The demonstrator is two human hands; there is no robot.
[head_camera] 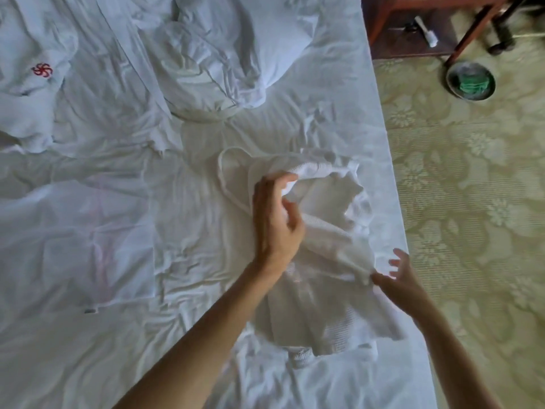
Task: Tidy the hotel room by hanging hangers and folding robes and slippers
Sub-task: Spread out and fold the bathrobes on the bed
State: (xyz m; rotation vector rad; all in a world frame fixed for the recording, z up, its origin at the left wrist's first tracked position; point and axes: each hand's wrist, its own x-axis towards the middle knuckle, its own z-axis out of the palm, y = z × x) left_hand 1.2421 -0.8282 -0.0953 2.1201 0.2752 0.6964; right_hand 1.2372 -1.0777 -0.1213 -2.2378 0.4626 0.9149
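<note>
Head view: white waffle-weave robe point(320, 293) bunched and half folded on the bed point(124, 246), close to the bed's right edge; texture a fine grid, clearest near the lower hem; thick rolled collar edge arcing across the top of the bundle; thin cord loop point(225, 172) trailing off the upper left corner onto the sheet; long axis running roughly from the near hem up and away toward the pillow point(236, 51), collar end farthest from the camera, slightly tilted toward the right edge of the bed.

Left hand point(277, 214) over the upper part of the robe, grip closed on the collar fold, fingers curled round the cloth and thumb pressing from below; right hand point(396, 277) at the robe's right side near the mattress edge, thumb and forefinger pinching a small fold of the fabric, remaining fingers spread and lifted.

Second white garment with a red pinwheel emblem point(42, 70) lying crumpled at the far left of the bed, well apart from the robe; rumpled sheets all over; patterned green carpet point(472, 202) to the right; round metal bin point(470, 81) with green contents beside a dark wooden furniture leg point(472, 33) at upper right.
</note>
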